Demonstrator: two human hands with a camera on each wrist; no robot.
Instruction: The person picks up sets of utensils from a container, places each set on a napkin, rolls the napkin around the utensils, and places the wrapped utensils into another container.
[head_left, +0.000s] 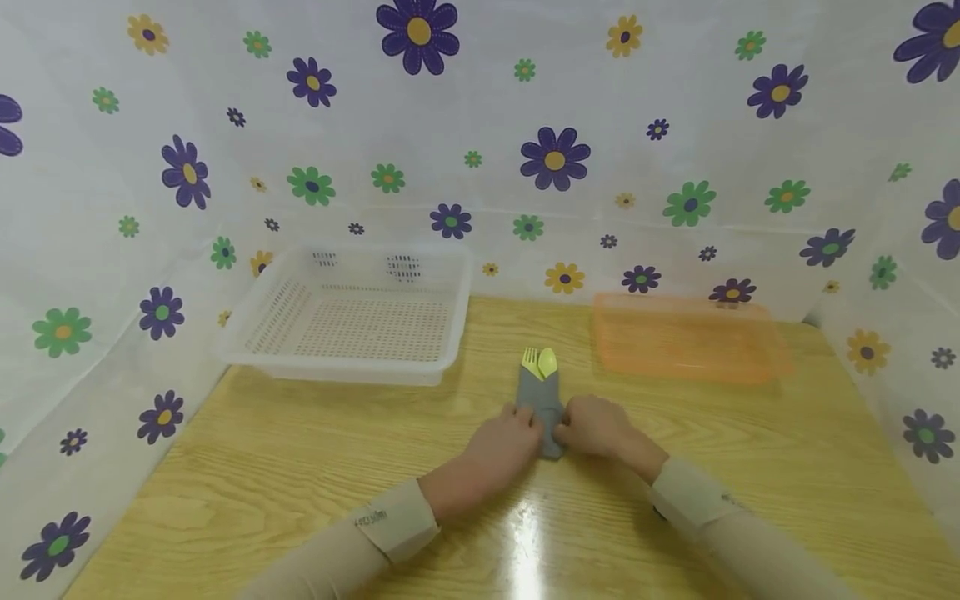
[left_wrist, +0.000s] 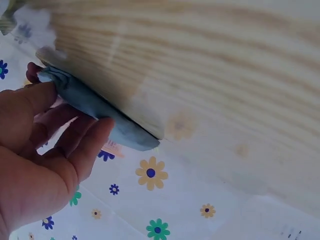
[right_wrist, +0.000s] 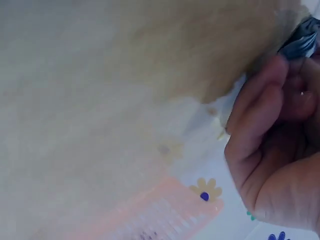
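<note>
A grey cloth cutlery pouch lies near the middle of the table. Out of its far end stick the heads of a yellow-green fork and spoon; their handles are hidden inside. My left hand pinches the pouch's left side near its close end, with thumb and fingers round the cloth in the left wrist view. On the opposite side, my right hand has its fingers curled at the edge. Bunched cloth shows at those fingertips in the right wrist view.
A white perforated basket stands at the back left of the wooden table. Toward the back right sits a translucent orange tray. Flower-printed white sheeting closes off the back and both sides.
</note>
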